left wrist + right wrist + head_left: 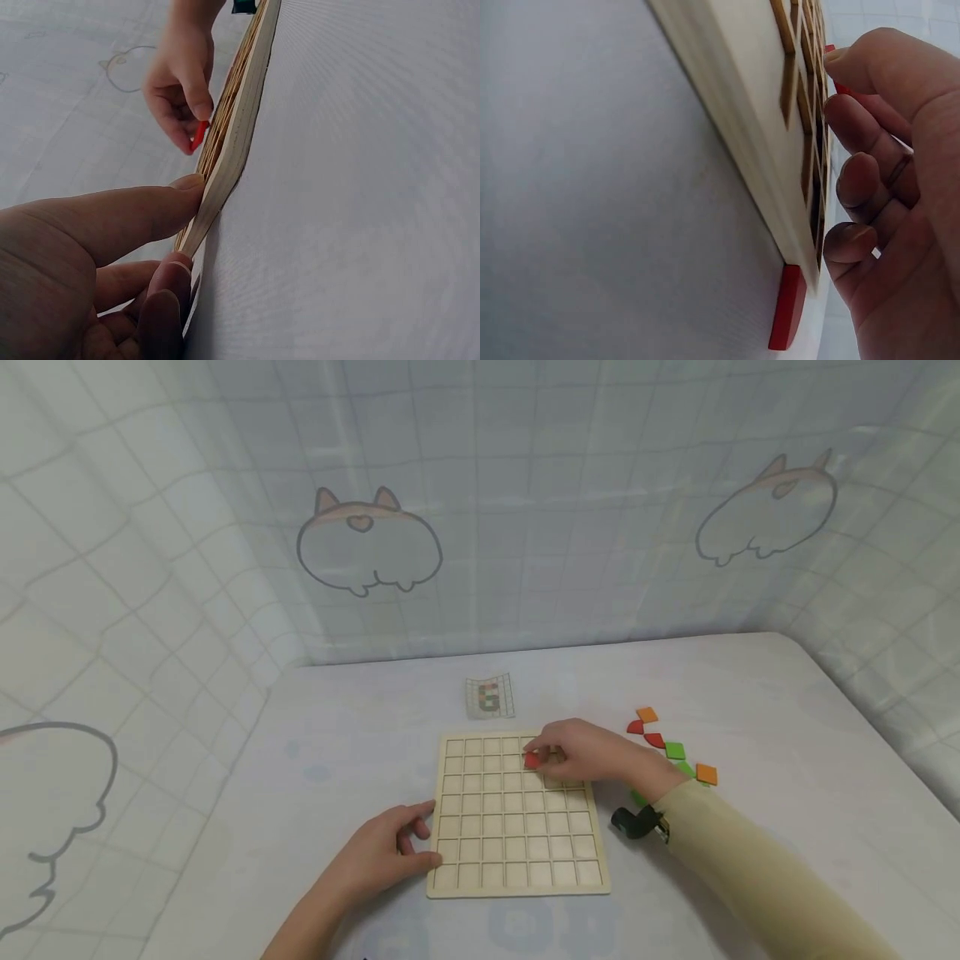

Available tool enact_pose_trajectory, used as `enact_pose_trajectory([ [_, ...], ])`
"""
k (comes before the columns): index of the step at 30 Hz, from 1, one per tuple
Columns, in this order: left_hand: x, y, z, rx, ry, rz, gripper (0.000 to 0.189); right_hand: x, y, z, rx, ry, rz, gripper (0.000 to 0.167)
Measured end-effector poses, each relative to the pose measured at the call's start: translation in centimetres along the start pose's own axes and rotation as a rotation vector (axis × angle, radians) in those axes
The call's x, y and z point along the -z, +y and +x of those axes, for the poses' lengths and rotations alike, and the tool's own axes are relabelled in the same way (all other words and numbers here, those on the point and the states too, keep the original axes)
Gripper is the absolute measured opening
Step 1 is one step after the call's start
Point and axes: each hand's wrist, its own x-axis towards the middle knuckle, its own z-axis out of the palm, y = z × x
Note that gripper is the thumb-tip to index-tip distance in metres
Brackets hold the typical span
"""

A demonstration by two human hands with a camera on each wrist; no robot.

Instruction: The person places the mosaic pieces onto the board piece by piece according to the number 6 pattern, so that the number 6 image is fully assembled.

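My right hand [581,752] is over the upper right part of a pale wooden grid board [491,827] and pinches a small red tile [532,761] between thumb and fingers. The same red tile [198,136] shows at the fingertips in the left wrist view, close over the grid; the fingers partly cover it in the right wrist view. At the board's left edge, my left hand [390,847] touches the rim with thumb and forefinger spread apart. Its other fingers bend loosely beside the board.
Several loose tiles lie right of the board, among them an orange tile [707,774], a green tile [675,750] and a red rounded tile [635,727]. Behind the board lies a small pattern card [490,697]. A black wrist device [634,821] is at the right sleeve.
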Motion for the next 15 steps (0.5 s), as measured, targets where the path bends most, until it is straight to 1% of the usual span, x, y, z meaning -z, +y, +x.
enact_pose_trajectory([
  [4,-0.05,0.05,-0.02,-0.003,0.002,0.007,0.076,-0.07,0.1,0.29,0.011,-0.02,-0.01,0.029],
  [10,-0.07,0.04,-0.02,0.009,-0.006,-0.028,0.076,-0.04,0.45,0.72,0.023,-0.041,-0.029,0.03],
  [15,-0.11,0.08,0.07,0.019,-0.008,-0.037,0.077,0.22,0.44,0.71,0.001,-0.077,-0.003,0.035],
])
